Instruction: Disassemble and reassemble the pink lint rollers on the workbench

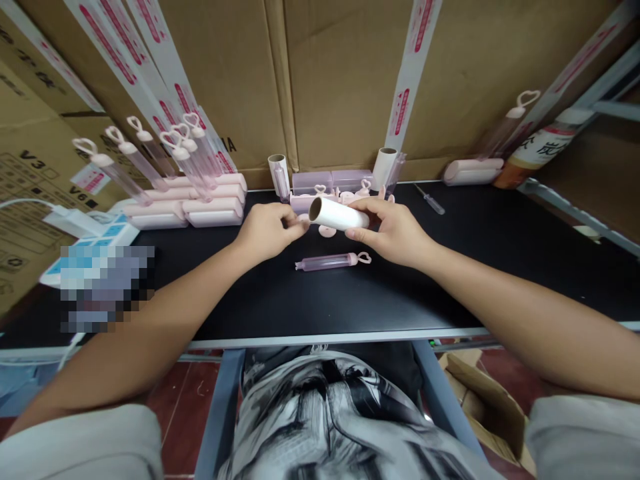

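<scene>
My right hand [395,230] is wrapped round a white paper roll [336,213], holding it level above the black table [500,253] with its open end facing left. My left hand [270,230] is closed, fingertips pinched at the roll's open end; what they pinch, if anything, is hidden. Below the hands a clear pink handle tube with a heart-shaped loop [330,261] lies flat on the table. Small pink parts [350,195] lie just behind the roll.
Several assembled pink lint rollers [190,203] stand stacked at the back left, one more [473,170] at the back right. Two upright white rolls [278,170] [384,167], a screwdriver [431,200], a power strip [100,230], and cardboard boxes [340,80] line the back.
</scene>
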The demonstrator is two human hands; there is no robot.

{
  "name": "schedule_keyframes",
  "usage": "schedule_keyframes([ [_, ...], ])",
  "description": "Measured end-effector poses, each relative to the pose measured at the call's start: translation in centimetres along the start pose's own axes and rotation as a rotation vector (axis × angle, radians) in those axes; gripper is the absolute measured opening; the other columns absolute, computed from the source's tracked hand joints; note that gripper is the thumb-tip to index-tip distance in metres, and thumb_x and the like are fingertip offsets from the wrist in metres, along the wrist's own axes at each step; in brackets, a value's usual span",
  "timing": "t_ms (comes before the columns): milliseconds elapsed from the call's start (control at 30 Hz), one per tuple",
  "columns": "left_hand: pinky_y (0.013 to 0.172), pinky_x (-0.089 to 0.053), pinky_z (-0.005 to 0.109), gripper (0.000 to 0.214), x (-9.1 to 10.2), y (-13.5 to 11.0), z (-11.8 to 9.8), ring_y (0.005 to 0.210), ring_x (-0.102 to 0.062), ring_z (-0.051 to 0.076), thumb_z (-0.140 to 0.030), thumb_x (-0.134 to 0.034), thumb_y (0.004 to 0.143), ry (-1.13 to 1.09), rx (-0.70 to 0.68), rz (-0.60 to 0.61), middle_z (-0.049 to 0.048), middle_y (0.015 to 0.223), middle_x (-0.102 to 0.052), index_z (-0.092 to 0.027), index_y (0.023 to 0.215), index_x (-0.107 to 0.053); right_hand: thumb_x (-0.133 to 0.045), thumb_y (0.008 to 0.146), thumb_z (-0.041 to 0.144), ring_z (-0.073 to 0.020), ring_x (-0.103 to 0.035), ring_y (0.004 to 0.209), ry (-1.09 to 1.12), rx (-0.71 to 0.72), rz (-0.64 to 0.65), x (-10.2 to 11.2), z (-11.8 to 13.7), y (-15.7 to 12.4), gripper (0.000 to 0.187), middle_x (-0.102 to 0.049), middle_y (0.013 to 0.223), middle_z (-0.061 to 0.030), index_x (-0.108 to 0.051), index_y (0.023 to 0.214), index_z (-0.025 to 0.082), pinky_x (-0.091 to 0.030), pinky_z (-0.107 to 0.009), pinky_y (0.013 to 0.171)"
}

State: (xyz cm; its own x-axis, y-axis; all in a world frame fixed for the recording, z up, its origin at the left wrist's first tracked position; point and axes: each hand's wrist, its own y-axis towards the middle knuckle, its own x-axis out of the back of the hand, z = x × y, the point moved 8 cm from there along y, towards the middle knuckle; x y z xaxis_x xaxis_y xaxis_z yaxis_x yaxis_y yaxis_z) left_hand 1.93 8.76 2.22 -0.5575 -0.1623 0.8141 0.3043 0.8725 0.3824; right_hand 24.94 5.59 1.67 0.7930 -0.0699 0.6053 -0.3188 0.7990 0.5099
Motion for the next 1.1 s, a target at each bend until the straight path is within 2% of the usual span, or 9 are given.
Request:
schedule_keyframes([
  [100,0.064,-0.046,0.028,0.041,2.7,-0.6,-1.4,0.071,-0.066,0.016,-0.050,-0.073,0.087,-0.236,-0.091,-0.207,0.0059,0.088,-0.080,-0.019,0.063,-0.060,-0.078,0.085,0.035,-0.0274,-0.071,0.098,-0.018,-0.002,0.015,-0.1,-0.2,0.0,0.038,-0.079,0.120,-0.0087,-0.076,0.120,0.019,-0.053,-0.039,0.087],
  [200,0.068,-0.051,0.028,0.037,3.7,-1.2,-2.9,0.079,-0.069,0.016,-0.048,-0.076,0.087,-0.359,-0.211,-0.290,0.0083,0.099,-0.081,-0.019,0.070,-0.062,-0.079,0.085,0.035,-0.0269,-0.071,0.095,-0.024,0.002,0.020,-0.1,-0.2,0.0,0.036,-0.079,0.118,-0.0084,-0.077,0.118,0.019,-0.053,-0.039,0.084],
  [267,0.069,-0.053,0.028,0.033,3.3,-1.5,-3.4,0.080,-0.070,0.016,-0.047,-0.077,0.088,-0.380,-0.248,-0.269,0.0092,0.104,-0.081,-0.019,0.076,-0.065,-0.079,0.085,0.036,-0.0268,-0.071,0.093,-0.019,0.002,0.023,-0.2,-0.1,0.0,0.035,-0.079,0.116,-0.0084,-0.077,0.116,0.019,-0.053,-0.038,0.081],
  [400,0.068,-0.055,0.028,0.031,2.4,-1.8,-3.3,0.084,-0.071,0.017,-0.050,-0.076,0.089,-0.375,-0.233,-0.240,0.0099,0.110,-0.081,-0.019,0.089,-0.070,-0.078,0.086,0.039,-0.0277,-0.071,0.097,0.016,0.010,0.033,-0.3,0.1,0.0,0.037,-0.080,0.116,-0.0082,-0.077,0.117,0.019,-0.054,-0.040,0.084],
  [567,0.061,-0.051,0.025,0.032,2.2,-1.7,-2.7,0.075,-0.068,0.015,-0.049,-0.076,0.088,-0.338,-0.185,-0.213,0.0064,0.104,-0.081,-0.020,0.103,-0.075,-0.079,0.086,0.041,-0.0288,-0.072,0.100,0.059,0.001,0.033,-0.5,0.0,-0.1,0.038,-0.079,0.115,-0.0086,-0.077,0.116,0.019,-0.055,-0.040,0.085],
  [833,0.062,-0.052,0.024,0.031,2.4,-1.7,-3.1,0.070,-0.066,0.012,-0.046,-0.078,0.088,-0.352,-0.274,-0.202,0.0074,0.103,-0.080,-0.019,0.105,-0.079,-0.079,0.087,0.040,-0.0306,-0.072,0.104,0.021,0.024,0.015,-0.3,0.1,-0.1,0.040,-0.079,0.116,-0.0103,-0.076,0.119,0.018,-0.055,-0.042,0.089],
  [1100,0.063,-0.054,0.025,0.037,2.3,-1.6,-3.1,0.074,-0.069,0.014,-0.053,-0.079,0.088,-0.368,-0.262,-0.184,0.0084,0.105,-0.081,-0.020,0.104,-0.079,-0.079,0.086,0.040,-0.0310,-0.072,0.106,0.015,0.026,0.010,-0.3,0.1,-0.1,0.038,-0.079,0.118,-0.0096,-0.077,0.118,0.019,-0.056,-0.043,0.091],
])
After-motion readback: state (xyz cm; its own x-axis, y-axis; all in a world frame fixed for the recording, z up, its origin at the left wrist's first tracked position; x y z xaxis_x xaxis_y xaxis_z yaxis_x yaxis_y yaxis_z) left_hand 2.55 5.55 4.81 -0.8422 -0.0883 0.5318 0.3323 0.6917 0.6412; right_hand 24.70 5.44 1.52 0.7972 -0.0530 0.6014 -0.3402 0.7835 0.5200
